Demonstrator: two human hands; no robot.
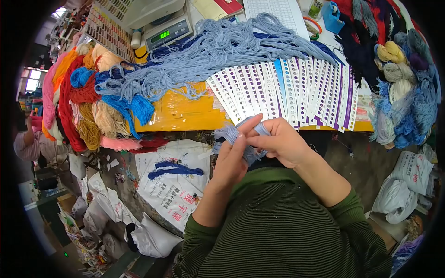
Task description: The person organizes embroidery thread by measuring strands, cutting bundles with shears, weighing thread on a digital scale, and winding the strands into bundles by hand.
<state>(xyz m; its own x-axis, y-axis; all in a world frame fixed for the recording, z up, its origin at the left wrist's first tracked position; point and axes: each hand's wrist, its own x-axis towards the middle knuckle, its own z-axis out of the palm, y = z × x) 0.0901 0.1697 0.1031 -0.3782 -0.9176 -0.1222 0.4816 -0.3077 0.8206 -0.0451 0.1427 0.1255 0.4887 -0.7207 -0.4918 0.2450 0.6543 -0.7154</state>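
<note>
Both hands are close together in front of the body, by the near edge of the yellow table (176, 113). My left hand (232, 157) is closed round a bundle of light blue-grey yarn (252, 155). The fingers of my right hand (280, 141) pinch a loop of the same yarn, touching the left fingers. Just beyond lie fanned white cards (287, 90) with rows of punched holes. Behind the cards a long heap of light blue yarn (222, 46) stretches across the table, with dark blue yarn under it.
A scale (169, 34) reading 0.00 stands at the back left. Coloured skeins (85, 97) hang at the left edge, more skeins (401, 88) at the right. A white sack (171, 185) with dark blue yarn lies on the floor. Another person (34, 143) is at far left.
</note>
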